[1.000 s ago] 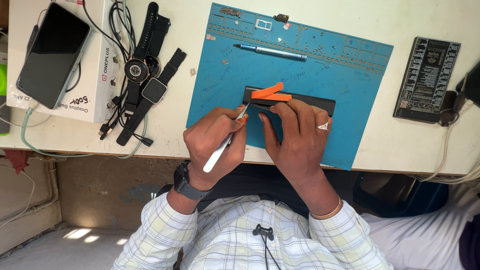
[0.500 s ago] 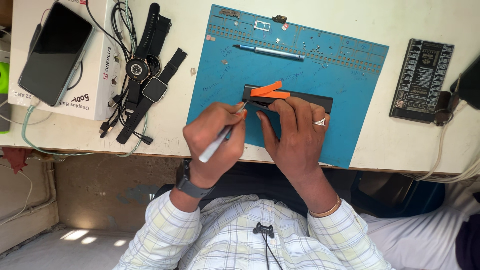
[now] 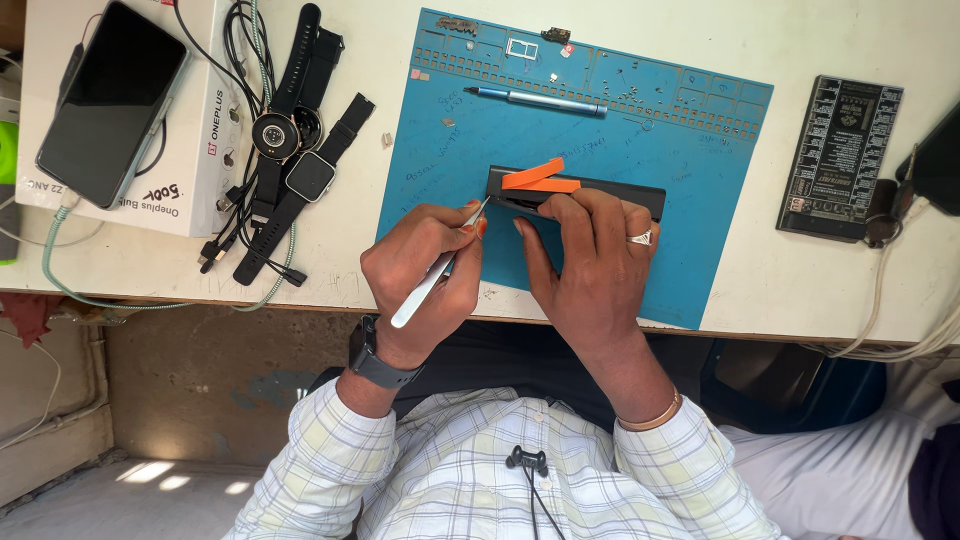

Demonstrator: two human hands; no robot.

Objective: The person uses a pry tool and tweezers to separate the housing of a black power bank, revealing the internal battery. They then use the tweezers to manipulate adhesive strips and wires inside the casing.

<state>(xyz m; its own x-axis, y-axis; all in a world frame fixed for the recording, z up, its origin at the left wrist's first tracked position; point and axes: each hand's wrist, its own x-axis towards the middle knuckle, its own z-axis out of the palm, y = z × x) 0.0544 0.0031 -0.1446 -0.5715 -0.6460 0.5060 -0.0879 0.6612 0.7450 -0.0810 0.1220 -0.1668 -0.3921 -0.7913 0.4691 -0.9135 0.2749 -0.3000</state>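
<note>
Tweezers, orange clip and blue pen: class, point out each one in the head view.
Tweezers (image 3: 438, 277), head view: the middle of the silver shaft in the left hand.
Orange clip (image 3: 537, 177), head view: its upper arm on the dark device.
Blue pen (image 3: 540, 100), head view: mid-barrel.

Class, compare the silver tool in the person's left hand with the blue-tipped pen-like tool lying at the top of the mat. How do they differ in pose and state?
The silver tool is gripped in the left hand; the pen-like tool lies untouched. The silver tool slants, its tip at the dark device under the right hand; the pen-like tool lies nearly level, apart from the device. Both are slim, and both are over the blue mat.
</note>
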